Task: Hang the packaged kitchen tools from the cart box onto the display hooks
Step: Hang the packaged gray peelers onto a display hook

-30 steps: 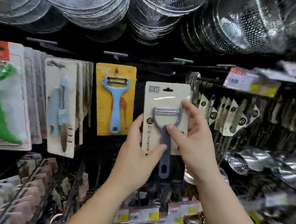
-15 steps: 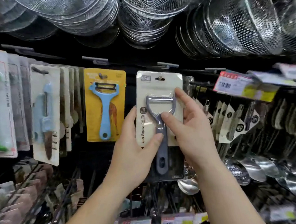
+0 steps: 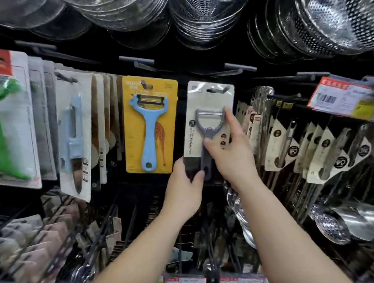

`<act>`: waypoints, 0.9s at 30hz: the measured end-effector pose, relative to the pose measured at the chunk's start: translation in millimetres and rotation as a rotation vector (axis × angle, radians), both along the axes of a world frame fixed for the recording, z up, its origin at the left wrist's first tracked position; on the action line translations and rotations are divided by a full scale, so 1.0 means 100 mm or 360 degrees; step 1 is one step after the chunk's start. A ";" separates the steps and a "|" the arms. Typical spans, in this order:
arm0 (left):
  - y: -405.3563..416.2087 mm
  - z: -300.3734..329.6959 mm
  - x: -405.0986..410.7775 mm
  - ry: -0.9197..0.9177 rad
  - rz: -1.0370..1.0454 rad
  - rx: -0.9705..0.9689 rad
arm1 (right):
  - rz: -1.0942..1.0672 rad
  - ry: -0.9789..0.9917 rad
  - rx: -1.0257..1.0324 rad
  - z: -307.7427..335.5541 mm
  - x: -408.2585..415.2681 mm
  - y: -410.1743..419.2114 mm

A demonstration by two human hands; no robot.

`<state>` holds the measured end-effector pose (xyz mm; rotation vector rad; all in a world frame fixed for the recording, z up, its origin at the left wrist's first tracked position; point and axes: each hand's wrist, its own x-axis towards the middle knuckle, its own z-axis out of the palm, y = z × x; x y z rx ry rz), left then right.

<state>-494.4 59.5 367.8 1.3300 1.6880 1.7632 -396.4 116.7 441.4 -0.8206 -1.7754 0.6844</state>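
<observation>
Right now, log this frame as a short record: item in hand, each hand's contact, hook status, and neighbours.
item: grey peeler pack
left hand: grips the pack's bottom edge
right hand: pinches the peeler through the pack's right side
hook status: hang hole at a hook tip; whether it is threaded, cannot tell
left neighbour: blue peeler on yellow card, hanging
above: steel strainers
</observation>
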 end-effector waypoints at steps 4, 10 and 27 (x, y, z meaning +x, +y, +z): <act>0.26 -0.03 0.00 -0.0105 0.0047 0.0025 | -0.0087 -0.0214 -0.0063 -0.20 -0.05 0.07; 0.56 -0.04 -0.11 -0.0232 0.0116 0.0067 | -0.0036 -0.0222 -0.0234 -0.27 -0.21 0.26; 0.48 -0.22 -0.36 -0.0055 -0.0067 -0.0592 | -0.0077 -0.0318 -0.0390 -0.68 -0.31 0.28</act>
